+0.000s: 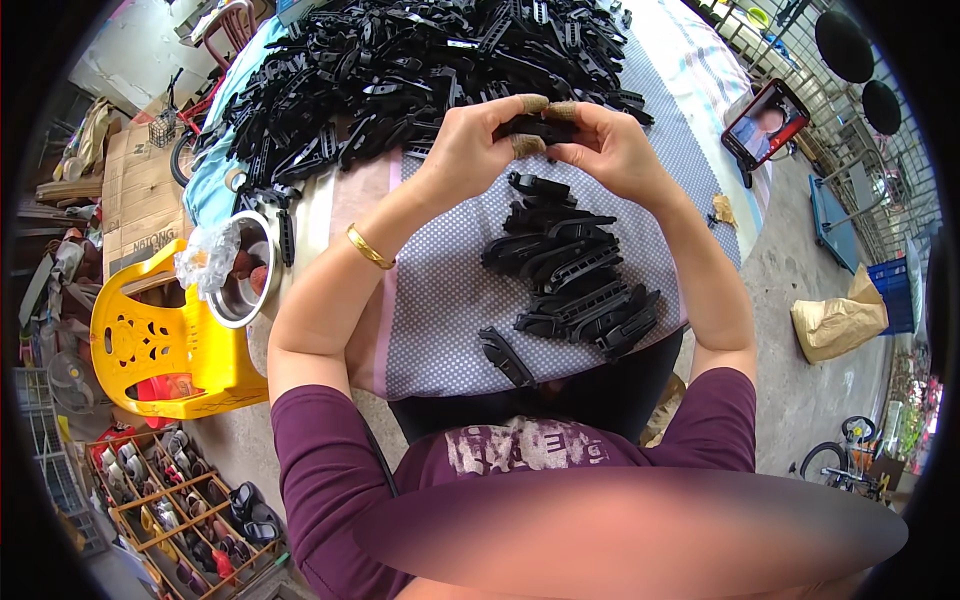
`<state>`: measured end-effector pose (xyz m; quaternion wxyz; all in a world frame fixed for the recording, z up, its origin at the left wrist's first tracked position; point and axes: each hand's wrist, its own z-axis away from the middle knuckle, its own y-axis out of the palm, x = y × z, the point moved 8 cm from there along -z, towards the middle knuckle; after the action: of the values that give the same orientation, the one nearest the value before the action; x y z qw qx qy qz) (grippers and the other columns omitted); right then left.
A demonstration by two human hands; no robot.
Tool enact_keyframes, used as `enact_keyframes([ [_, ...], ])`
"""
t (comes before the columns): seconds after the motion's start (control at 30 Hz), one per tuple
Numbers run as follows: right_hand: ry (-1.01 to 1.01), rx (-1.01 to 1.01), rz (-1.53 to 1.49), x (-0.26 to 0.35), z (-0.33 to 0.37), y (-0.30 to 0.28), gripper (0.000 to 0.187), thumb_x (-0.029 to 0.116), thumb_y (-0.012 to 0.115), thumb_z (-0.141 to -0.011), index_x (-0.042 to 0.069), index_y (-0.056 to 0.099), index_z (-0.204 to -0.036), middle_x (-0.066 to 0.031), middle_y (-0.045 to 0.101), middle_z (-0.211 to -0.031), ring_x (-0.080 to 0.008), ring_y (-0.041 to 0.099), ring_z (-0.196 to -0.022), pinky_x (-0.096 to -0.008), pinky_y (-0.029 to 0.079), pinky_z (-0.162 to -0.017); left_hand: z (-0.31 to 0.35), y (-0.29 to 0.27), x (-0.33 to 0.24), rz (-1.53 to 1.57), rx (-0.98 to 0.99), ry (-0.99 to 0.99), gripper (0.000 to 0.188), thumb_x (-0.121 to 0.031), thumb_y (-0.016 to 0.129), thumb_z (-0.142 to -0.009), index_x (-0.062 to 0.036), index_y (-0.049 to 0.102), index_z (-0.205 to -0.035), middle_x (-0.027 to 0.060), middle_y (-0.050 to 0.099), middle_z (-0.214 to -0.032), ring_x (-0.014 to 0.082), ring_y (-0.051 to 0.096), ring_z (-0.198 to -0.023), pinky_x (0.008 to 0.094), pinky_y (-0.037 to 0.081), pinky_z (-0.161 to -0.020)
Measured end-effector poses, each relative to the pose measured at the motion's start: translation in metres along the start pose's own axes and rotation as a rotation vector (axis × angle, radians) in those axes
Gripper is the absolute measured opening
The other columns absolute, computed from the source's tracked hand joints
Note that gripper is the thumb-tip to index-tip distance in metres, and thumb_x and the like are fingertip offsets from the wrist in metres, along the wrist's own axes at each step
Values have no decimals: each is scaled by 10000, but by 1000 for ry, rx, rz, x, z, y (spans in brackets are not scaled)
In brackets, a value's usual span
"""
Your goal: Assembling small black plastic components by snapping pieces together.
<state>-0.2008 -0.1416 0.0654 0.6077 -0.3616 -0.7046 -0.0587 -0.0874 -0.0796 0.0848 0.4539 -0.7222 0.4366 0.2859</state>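
Observation:
Between both hands, over the middle of the cloth-covered table, I hold a small black plastic part point(541, 128). My left hand point(478, 140) is closed on its left end, my right hand point(610, 148) on its right end. Brownish tape or finger covers wrap several fingertips. The fingers hide most of the part, so its exact kind does not show. Nearer to me lies a loose row of similar black slotted plastic parts point(572, 265), with a single part point(506, 357) apart at the table's front edge. Beyond my hands is a large heap of such black parts point(400, 75).
A phone point(765, 123) on a stand leans at the table's right edge. At the left stand a yellow plastic chair point(150, 345) and a metal bowl point(262, 290) with a plastic bag and reddish round things. A shoe rack point(170, 510) is lower left; a paper sack point(840, 325) stands right.

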Motion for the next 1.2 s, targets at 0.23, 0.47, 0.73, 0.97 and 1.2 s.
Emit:
enact_keyframes([
  [0.23,-50,-59,68,2,-1,-9,327,60,628,-847,-46,548,-1146,-66,628,-994,-117,613,-885,-254,510,-812,-1,0,-3,33,58,-18,378,9,642,-803,16,563,-1173,94,654,-1022,95,596,-906,236,497,-812],
  [0.47,-39,-162,574,-13,-12,-12,372,149,621,-797,33,563,-1145,-84,654,-826,-152,621,-718,-269,495,-656,11,23,-11,-38,406,-66,342,-74,721,-745,-6,565,-1041,54,635,-928,133,606,-849,262,492,-762],
  [0.73,129,-252,200,-30,-14,-23,340,89,637,-805,-8,560,-1122,-47,662,-751,-82,614,-679,-221,489,-588,4,-7,37,110,8,-499,335,-289,577,-904,14,571,-1047,91,621,-909,104,599,-726,211,489,-648],
  [0.97,-36,-169,102,-14,-26,13,302,132,651,-824,14,569,-1090,-69,651,-897,-118,620,-756,-238,495,-627,3,-6,64,567,-78,-447,240,-190,503,-939,14,509,-1067,113,615,-946,184,639,-818,292,544,-721],
  [1.2,-100,-75,685,-23,-36,24,390,266,745,-722,75,558,-1006,-101,630,-840,-255,618,-771,-347,500,-695,1,-29,64,603,-260,-448,211,-162,488,-941,4,538,-1061,77,611,-880,143,604,-705,244,505,-611],
])
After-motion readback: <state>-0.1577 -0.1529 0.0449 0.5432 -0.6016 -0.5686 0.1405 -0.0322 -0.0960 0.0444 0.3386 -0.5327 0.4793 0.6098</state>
